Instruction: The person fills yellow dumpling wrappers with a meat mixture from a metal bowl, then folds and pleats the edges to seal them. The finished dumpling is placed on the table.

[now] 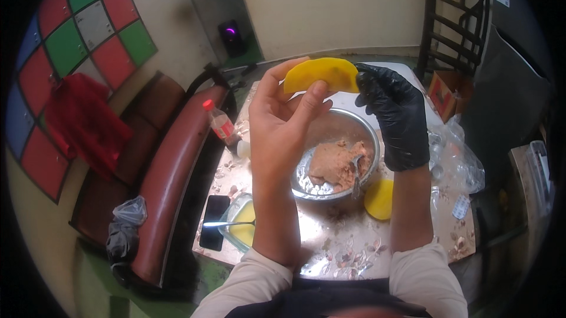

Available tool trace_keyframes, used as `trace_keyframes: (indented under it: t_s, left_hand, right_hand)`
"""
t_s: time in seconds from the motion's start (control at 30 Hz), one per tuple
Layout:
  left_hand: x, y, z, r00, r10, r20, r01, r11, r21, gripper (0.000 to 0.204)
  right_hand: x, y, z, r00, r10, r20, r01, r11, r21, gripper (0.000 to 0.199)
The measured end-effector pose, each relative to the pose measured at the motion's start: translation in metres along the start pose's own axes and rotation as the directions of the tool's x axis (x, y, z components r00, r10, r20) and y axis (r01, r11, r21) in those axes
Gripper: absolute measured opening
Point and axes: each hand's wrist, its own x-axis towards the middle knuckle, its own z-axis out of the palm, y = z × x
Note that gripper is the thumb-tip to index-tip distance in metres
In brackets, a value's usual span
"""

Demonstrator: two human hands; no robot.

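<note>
A folded yellow half-moon dumpling (321, 76) is held up above the table, with a darker patch showing through its wrapper. My bare left hand (277, 114) pinches it between thumb and fingers. At its right end, my right hand (396, 118), in a black glove, has its fingers closed on the edge. Below the hands stands a steel bowl (375, 135) holding minced filling (330, 167) and a metal spoon (356, 179). Round yellow wrappers (378, 201) lie beside the bowl, near my right forearm.
Left of my forearm are a glass dish (229, 236) of yellow liquid with a spoon (227, 223) across it, a phone (213, 223) and a red-capped bottle (221, 123). A clear plastic bag (466, 161) lies at right. A brown sofa (180, 176) flanks the table (336, 259).
</note>
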Motion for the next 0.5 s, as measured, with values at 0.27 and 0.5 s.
trace_keyframes:
  t_s: [0.27,0.5]
  left_hand:
    - [-0.0018,0.0000,0.0009,0.993,-0.035,0.111,0.032,0.999,0.023,0.039]
    - [-0.0012,-0.0041,-0.0015,0.994,0.014,0.104,-0.028,0.991,0.134,0.029]
  right_hand:
    - [0.0011,-0.0041,-0.0027,0.997,0.072,0.000,-0.072,0.995,0.064,0.021]
    - [0.0018,-0.0078,-0.0058,0.996,0.062,0.065,-0.062,0.998,-0.001,0.018]
